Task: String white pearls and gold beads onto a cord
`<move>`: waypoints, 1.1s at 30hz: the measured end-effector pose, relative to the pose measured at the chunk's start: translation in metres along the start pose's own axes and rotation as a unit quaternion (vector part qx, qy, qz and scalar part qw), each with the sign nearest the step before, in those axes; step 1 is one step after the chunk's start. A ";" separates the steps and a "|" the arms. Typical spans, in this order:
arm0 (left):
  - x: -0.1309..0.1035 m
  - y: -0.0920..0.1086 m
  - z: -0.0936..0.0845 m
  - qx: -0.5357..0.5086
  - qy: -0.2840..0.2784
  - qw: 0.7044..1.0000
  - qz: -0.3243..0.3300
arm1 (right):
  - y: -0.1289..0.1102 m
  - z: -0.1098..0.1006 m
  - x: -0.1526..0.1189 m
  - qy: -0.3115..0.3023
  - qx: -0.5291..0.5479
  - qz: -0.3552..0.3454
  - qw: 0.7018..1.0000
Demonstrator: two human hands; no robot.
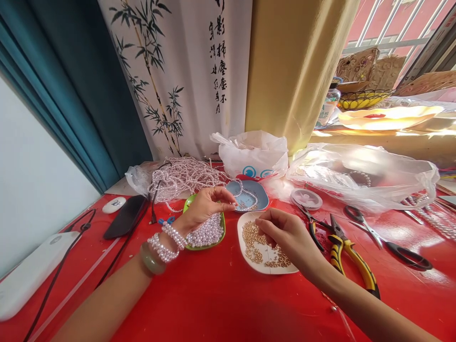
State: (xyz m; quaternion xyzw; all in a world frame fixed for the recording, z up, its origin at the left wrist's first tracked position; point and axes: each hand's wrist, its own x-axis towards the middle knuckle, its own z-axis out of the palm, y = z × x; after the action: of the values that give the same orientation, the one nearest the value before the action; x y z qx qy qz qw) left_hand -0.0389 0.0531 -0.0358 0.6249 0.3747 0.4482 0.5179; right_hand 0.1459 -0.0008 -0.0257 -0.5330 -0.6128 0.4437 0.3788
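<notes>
My left hand (208, 209) is closed in a pinch above the green dish (204, 247) of pearl beads (208, 232). A tiny white bead shows at its thumb and fingertip. On that wrist are pearl bracelets (166, 244) and a pale green bangle (152, 260). My right hand (283, 232) hovers over the white dish (251, 217) of small gold beads (252, 237). Its fingers are pressed together, hiding what they hold. A thin thread line crosses the white dish below them. Behind both hands, a blue dish (261, 194) holds a short pearl strand (254, 197).
Pliers (351, 254), scissors (370, 232) and a spool (306, 198) lie at right. Pearl strands (188, 175) are heaped behind, beside plastic bags (252, 154). A phone (125, 217), cables and a white power strip (35, 275) lie at left on the red table (213, 304).
</notes>
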 end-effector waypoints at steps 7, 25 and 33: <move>0.000 0.000 0.000 0.000 -0.013 1.000 0.007 | 0.003 0.001 0.001 -0.009 -0.006 -0.002 1.000; -0.001 0.002 0.000 0.040 -0.022 0.999 0.018 | 0.005 0.001 0.002 -0.029 -0.022 -0.028 0.999; -0.003 0.004 0.003 0.062 -0.035 0.997 0.004 | 0.012 0.002 0.003 -0.059 -0.064 -0.093 0.992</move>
State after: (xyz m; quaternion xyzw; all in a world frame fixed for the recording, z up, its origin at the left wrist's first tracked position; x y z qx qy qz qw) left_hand -0.0375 0.0487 -0.0327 0.6724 0.3810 0.4040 0.4894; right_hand 0.1478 0.0025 -0.0379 -0.4701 -0.7080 0.3970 0.3466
